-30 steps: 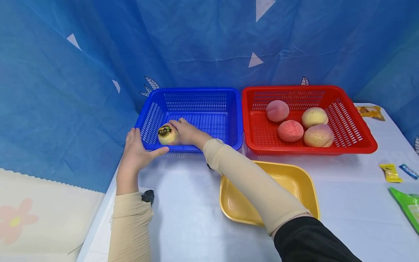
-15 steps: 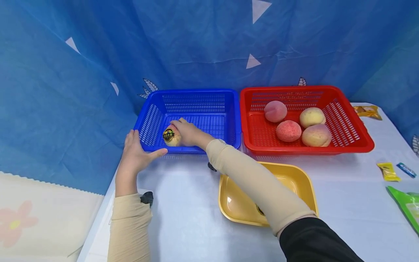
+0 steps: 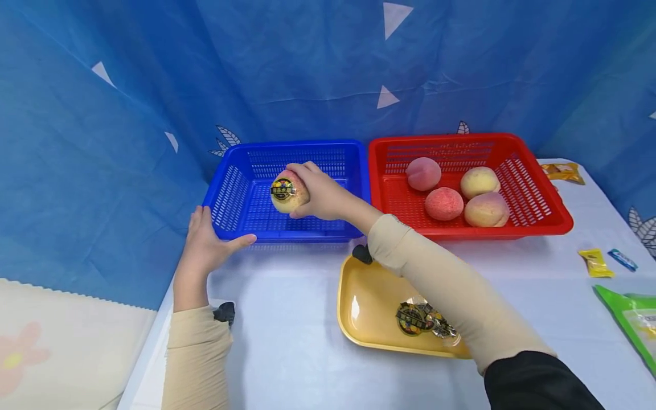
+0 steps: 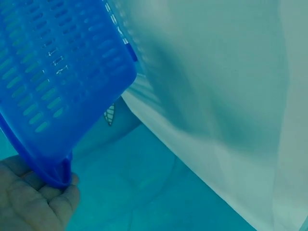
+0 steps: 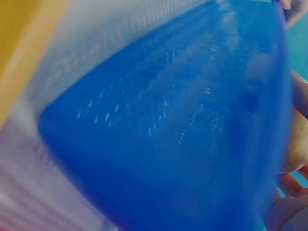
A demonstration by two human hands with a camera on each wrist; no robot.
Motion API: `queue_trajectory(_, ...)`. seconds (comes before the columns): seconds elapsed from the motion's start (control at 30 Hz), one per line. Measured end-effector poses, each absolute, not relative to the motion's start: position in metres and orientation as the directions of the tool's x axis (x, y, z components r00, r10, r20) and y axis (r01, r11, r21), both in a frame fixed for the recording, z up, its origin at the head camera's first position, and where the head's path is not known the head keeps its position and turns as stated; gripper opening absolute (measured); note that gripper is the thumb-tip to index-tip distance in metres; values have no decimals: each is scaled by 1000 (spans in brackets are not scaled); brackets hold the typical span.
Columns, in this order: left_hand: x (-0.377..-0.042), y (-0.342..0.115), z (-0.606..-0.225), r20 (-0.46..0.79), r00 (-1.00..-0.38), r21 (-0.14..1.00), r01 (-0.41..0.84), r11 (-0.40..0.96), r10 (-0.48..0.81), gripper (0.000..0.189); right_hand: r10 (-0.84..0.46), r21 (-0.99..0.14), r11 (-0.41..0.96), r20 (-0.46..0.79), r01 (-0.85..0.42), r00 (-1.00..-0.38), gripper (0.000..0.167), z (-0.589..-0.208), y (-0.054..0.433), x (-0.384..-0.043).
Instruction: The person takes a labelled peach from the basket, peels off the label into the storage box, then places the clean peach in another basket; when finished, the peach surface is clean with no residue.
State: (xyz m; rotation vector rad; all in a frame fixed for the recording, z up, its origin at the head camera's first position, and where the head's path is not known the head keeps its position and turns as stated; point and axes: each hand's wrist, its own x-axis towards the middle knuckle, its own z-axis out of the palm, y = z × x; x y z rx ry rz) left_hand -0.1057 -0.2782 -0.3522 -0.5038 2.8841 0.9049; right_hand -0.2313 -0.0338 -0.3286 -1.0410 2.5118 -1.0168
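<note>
My right hand [image 3: 325, 193] grips a yellow-and-pink peach [image 3: 288, 192] by its right side, raised over the blue basket [image 3: 279, 234]. A black label with bright print faces up on the peach. In the right wrist view, part of the peach [image 5: 297, 144] shows between the fingers at the right edge. My left hand [image 3: 205, 242] holds the basket's front left corner, thumb along the front and fingers along the left side. The left wrist view shows the left fingers [image 4: 62, 202] bent at the blue rim.
A red basket [image 3: 466, 232] with several peaches stands to the right of the blue one. In front, a yellow tray [image 3: 353, 336] holds clear wrappers with black labels [image 3: 410, 319], partly under my right forearm. Small candy packets [image 3: 595, 263] and a green bag [image 3: 632, 319] lie at right.
My right hand has lifted the peach and moved it up and to the right. The wrappers in the tray have come into view as the forearm shifted right. The left hand stays at the corner.
</note>
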Motion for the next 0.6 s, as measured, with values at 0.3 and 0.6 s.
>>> queue_trajectory(0.3, -99, -248, -334, -38, -962, 544, -248, 802, -271, 110, -649, -685, 482, 140, -546, -748, 99, -315, 20, -217)
queue_trajectory(0.6, -100, -171, -318, 360, -927, 675, 183, 715, -103, 47, -643, -665, 454, 216, -593, -735, 97, -320, 47, -198)
